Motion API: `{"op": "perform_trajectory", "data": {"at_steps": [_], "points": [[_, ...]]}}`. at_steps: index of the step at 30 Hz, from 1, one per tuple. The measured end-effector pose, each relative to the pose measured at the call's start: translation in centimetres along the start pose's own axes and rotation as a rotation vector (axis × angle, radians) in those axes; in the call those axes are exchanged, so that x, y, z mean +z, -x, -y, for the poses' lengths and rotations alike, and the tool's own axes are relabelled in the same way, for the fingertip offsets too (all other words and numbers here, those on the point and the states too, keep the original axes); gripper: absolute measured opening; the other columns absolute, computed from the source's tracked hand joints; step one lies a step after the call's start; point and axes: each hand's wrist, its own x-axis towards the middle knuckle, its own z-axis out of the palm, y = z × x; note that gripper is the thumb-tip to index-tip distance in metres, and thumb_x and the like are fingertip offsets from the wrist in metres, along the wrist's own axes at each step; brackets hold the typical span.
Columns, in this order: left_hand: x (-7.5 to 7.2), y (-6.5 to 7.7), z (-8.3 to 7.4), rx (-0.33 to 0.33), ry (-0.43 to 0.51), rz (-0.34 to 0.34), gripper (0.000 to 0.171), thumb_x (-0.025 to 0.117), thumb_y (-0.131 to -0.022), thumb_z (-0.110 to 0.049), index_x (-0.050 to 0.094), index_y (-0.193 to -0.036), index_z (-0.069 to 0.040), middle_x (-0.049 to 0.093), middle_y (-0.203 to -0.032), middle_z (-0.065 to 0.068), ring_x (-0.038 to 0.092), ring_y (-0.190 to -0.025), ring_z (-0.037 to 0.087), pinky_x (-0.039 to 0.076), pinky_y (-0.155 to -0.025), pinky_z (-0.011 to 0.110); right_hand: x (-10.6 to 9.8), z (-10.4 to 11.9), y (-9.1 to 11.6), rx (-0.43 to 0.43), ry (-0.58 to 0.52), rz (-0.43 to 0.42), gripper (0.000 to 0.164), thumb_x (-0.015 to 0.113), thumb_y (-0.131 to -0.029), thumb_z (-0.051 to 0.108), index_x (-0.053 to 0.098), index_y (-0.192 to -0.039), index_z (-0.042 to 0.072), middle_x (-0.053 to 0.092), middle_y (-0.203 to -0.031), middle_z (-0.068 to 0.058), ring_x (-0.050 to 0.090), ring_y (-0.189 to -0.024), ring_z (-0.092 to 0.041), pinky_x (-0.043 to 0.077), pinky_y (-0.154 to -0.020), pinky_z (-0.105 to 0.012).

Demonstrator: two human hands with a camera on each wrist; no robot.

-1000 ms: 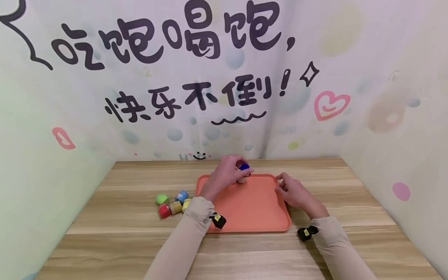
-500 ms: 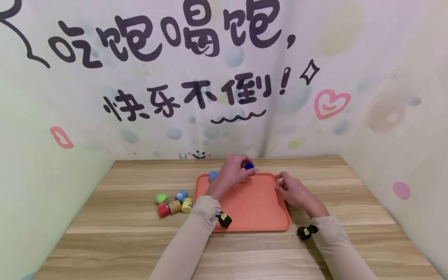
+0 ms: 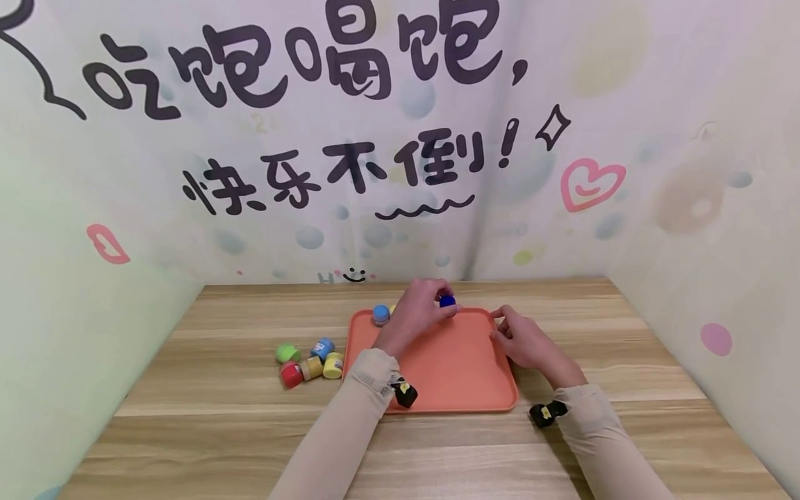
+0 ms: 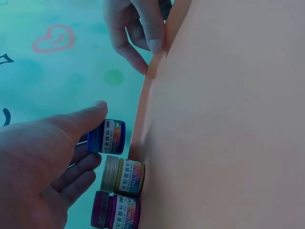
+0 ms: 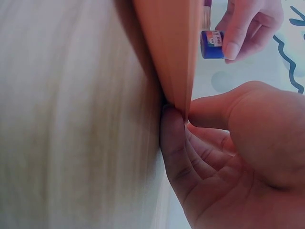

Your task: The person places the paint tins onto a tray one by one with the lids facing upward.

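My left hand (image 3: 420, 310) is at the back edge of the orange tray (image 3: 450, 375), pinching a small dark blue paint jar (image 4: 112, 136) by its lid between thumb and fingers. Beside it along the tray's back rim stand an ochre-labelled paint jar (image 4: 125, 175) and a purple paint jar (image 4: 116, 210); the left hand hides them in the head view. A light blue jar (image 3: 380, 315) stands at the tray's back left corner. At the back right corner, my right hand (image 3: 526, 342) grips the tray's rim between thumb and fingers.
Left of the tray, several paint jars lie grouped on the wooden table (image 3: 437, 451): green (image 3: 288, 353), red (image 3: 291, 373), ochre (image 3: 311, 368), blue (image 3: 322, 348) and yellow (image 3: 333, 365). A printed curtain (image 3: 281, 250) rises behind the table.
My left hand has moved a little to the right with the dark blue jar, uncovering the light blue jar on the tray. The right hand stays on the rim.
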Motion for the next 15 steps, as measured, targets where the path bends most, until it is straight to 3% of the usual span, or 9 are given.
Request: {"op": "perform_trajectory", "data": {"at_steps": [9, 15], "points": [[0.51, 0.13, 0.04, -0.004, -0.022, 0.007, 0.029, 0.085, -0.096, -0.035, 0.079, -0.116, -0.014, 0.078, -0.11, 0.001, 0.069, -0.097, 0.015, 0.063, -0.089, 0.031, 0.06, -0.33, -0.15, 0.002, 0.016, -0.013, 0.039, 0.063, -0.107, 0.007, 0.051, -0.141, -0.008, 0.071, -0.095, -0.012, 0.066, -0.079, -0.016, 0.058, -0.074, -0.036], [0.78, 0.17, 0.17, -0.023, -0.037, 0.01, 0.027, 0.086, -0.095, -0.036, 0.078, -0.111, -0.015, 0.078, -0.107, 0.0, 0.069, -0.093, 0.014, 0.061, -0.084, 0.029, 0.07, -0.4, -0.19, -0.006, 0.015, -0.011, 0.038, 0.062, -0.108, 0.007, 0.051, -0.141, -0.008, 0.072, -0.097, -0.013, 0.068, -0.081, -0.017, 0.06, -0.075, -0.038]]}}
